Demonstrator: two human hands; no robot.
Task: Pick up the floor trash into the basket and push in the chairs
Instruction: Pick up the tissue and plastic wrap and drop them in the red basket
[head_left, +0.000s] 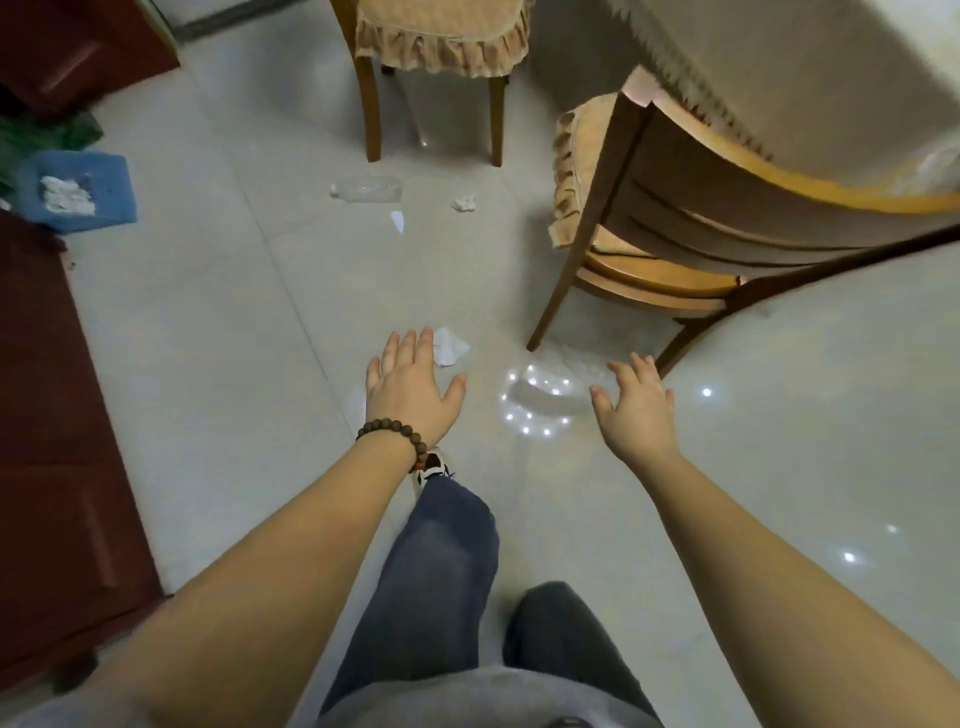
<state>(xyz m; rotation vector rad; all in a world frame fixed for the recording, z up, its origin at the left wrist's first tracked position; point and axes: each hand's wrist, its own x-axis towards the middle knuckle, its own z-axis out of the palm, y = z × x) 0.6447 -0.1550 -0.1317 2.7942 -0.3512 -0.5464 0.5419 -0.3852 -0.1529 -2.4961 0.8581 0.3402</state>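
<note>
Both forearms are bare from the elbow down, with no sleeve showing on either. The left hand has a bracelet of round dark brown wooden beads at the wrist, with one reddish-orange bead on the inner side; the right hand wears nothing. A grey top shows at the bottom edge of the view, above faded dark blue jeans and a white shoe with dark and reddish trim

Glossy pale tile floor, red cabinet
</note>
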